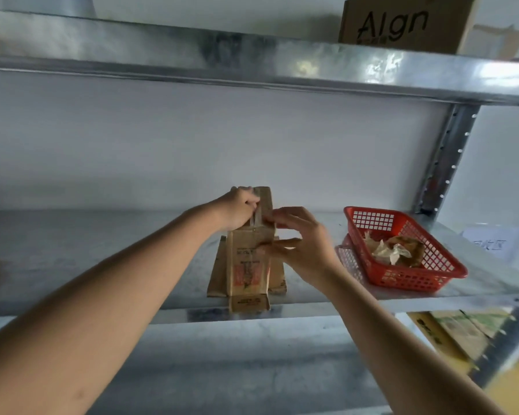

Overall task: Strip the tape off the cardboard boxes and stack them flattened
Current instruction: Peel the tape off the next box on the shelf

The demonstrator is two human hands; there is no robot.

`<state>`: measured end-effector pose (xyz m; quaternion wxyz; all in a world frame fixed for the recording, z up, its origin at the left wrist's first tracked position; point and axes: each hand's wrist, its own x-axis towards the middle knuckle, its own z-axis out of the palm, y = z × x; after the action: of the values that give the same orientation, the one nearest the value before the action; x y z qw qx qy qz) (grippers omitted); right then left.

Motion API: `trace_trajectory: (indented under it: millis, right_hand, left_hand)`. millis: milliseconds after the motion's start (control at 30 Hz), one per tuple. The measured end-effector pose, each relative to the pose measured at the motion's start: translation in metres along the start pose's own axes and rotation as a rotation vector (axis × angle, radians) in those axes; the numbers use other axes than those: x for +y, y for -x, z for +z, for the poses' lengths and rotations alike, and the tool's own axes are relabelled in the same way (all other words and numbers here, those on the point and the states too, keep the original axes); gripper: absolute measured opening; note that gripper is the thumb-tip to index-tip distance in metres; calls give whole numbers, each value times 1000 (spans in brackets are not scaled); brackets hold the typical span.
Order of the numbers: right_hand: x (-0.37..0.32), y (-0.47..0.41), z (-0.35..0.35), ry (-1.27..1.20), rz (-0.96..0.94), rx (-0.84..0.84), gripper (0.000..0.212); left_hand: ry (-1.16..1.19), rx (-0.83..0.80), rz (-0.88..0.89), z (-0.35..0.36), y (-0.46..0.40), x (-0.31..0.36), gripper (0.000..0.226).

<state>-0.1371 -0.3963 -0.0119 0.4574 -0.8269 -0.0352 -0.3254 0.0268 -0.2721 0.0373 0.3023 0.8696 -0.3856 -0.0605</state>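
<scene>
Stretching across the view, a galvanised metal shelf (102, 250) carried the work, with a pale wall behind it and a second metal shelf (252, 61) overhead bearing a printed cardboard carton (402, 23) at the upper right. A perforated steel upright (444, 163) closed the right side. On the lower shelf, near its front edge, a small cardboard box (247, 253) stood tilted on top of flattened cardboard (218, 274), its lower flap hanging just over the lip. The left hand (240, 209) gripped the box's top end with curled fingers; whether it pinched tape there I could not tell. The right hand (300, 244) held the box's right side, thumb and fingers partly spread and touching the cardboard. Just beside the right hand sat a red plastic basket (432, 277) with crumpled scraps (393, 250) inside it. The shelf lay bare to the left of the box. More cardboard (462, 330) showed below at the lower right.
</scene>
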Motion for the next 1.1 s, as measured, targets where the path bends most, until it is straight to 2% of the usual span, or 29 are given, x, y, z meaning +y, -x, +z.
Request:
trace_trajectory:
  millis: [67,167,300,400,500,633,767,967,1100]
  right_hand:
    - [-3,6,0,62,-53,58,55]
    - [-7,11,-1,56,-36,123,43]
    - [-9,12,-2,-82,83,158,32]
    - [-10,9,-2,-307,205,187,25]
    - [-10,5,-1,-366,217,198,22]
    - [-12,-3,3,-340,237,206,28]
    - [-14,-9,6,-217,268,144,38]
    - [-18,-13,2,134,194,41,26]
    - [-32,-11,-11,130,89,-86,26]
  left_hand:
    - [4,-11,-4,1,0,1,41]
    - [-14,-25,-8,-1,4,4,42]
    - [-30,-20,21,-4,7,4,41]
    - [-38,-16,12,-3,7,5,32]
    - [-30,-9,6,-2,6,6,38]
    - [-8,-7,10,-2,9,5,40]
    - [35,-30,10,-4,12,7,38]
    - [-29,-44,50,-9,16,15,42]
    - [-88,-59,54,-12,18,15,41]
